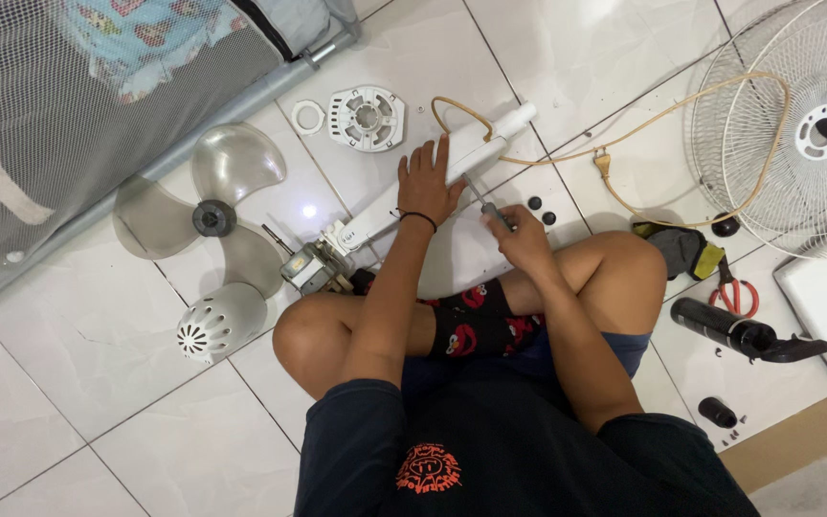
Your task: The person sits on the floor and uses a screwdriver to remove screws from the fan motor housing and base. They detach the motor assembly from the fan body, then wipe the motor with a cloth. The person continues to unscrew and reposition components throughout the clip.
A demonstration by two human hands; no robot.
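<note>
My left hand [426, 182] presses flat on a white fan neck and stand piece [476, 153] lying on the tiled floor. In my right hand [519, 235] is a screwdriver [485, 203], whose tip touches the white piece next to my left hand. A bare fan motor [310, 266] sits at the lower end of the white piece, by my left knee. A beige power cord [681, 110] runs from the piece's top across the floor to the right.
A translucent grey fan blade [211, 215] and a white motor cover [217, 321] lie at left. A round white plate [366, 117] and ring [307, 116] lie above. A wire fan guard [796, 124], red scissors [734, 292], a black tool [734, 333] and small black knobs [541, 211] lie at right.
</note>
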